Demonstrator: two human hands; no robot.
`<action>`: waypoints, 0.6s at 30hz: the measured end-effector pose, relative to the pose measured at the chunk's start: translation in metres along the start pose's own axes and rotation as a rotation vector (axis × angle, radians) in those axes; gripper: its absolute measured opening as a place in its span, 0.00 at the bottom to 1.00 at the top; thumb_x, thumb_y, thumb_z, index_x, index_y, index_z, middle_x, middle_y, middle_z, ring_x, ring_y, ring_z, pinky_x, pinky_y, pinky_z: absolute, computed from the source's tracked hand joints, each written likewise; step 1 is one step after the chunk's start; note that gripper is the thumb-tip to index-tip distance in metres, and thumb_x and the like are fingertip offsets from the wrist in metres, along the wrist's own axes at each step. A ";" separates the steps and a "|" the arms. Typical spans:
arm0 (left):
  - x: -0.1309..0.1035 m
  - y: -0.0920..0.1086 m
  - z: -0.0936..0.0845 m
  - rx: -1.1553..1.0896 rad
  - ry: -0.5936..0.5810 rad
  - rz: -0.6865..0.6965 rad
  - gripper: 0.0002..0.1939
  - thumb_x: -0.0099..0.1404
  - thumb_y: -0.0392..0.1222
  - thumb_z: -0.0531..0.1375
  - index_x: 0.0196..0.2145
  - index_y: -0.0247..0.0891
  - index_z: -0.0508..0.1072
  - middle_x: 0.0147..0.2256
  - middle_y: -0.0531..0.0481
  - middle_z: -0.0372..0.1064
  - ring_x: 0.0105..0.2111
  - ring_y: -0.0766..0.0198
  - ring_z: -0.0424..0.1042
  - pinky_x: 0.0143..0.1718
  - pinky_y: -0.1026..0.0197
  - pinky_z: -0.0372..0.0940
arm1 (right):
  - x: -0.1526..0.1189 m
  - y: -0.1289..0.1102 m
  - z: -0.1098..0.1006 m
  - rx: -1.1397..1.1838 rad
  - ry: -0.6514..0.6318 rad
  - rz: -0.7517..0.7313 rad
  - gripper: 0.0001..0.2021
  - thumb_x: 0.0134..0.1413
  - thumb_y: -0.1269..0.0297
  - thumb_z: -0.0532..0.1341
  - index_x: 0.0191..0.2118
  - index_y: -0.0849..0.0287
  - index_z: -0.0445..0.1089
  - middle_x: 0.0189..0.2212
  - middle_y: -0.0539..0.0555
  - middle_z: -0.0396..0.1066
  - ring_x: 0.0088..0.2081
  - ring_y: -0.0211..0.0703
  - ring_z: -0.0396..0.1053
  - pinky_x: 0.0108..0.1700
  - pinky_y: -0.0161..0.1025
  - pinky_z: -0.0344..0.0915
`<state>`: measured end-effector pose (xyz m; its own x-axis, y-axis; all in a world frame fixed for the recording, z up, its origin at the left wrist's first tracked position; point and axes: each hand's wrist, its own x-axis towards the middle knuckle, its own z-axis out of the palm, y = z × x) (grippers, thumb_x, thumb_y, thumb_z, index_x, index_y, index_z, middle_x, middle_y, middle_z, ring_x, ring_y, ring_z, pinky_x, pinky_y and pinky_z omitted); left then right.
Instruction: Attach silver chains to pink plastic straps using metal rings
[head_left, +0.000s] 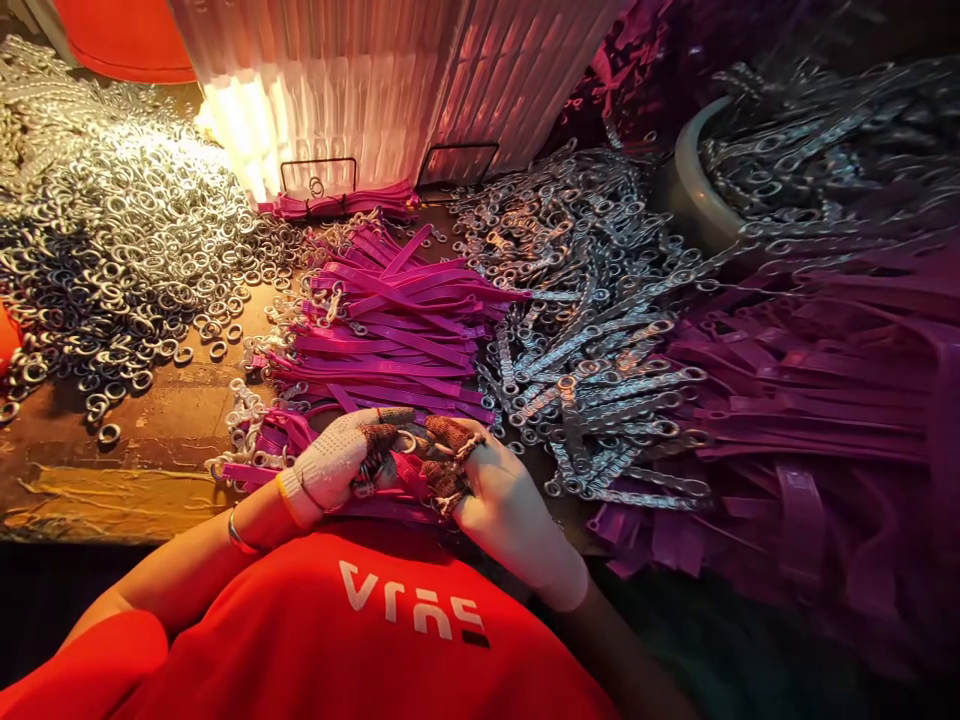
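Observation:
Both hands meet low in the middle, over the purple straps, in pale gloves with brown coverings on some fingertips. My left hand (337, 465) is closed, its thumb and forefinger at a small metal ring (406, 441). Dark metal bits (367, 475) show under its curled fingers; their shape is unclear. Facing it, my right hand (491, 490) pinches with thumb and fingers near the ring; what sits in that pinch is hidden. Purple straps (382, 365) lie stacked just beyond the hands, with metal fittings at their left ends. A magenta strap piece (409, 475) shows between the hands.
Loose metal rings (120, 270) heap at the left. Braided metal chain lengths (592, 370) pile right of centre, more filling a round tub (694, 170). Purple straps (810, 400) spread along the right. A ribbed translucent panel (375, 100) stands behind, brightly lit at its left.

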<state>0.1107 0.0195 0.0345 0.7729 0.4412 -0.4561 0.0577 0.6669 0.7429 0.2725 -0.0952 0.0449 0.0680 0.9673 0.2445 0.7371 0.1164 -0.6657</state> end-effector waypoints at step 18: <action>0.003 -0.010 0.008 0.504 0.174 0.335 0.14 0.68 0.48 0.57 0.42 0.34 0.73 0.36 0.47 0.74 0.30 0.66 0.69 0.32 0.66 0.64 | 0.018 0.000 0.009 -0.250 -0.158 0.195 0.08 0.51 0.76 0.53 0.31 0.58 0.67 0.27 0.54 0.71 0.29 0.43 0.66 0.32 0.37 0.56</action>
<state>0.1177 0.0093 0.0302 0.6889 0.6966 -0.2004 0.1539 0.1296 0.9796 0.2676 -0.0758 0.0425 0.1328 0.9911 0.0047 0.8636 -0.1134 -0.4912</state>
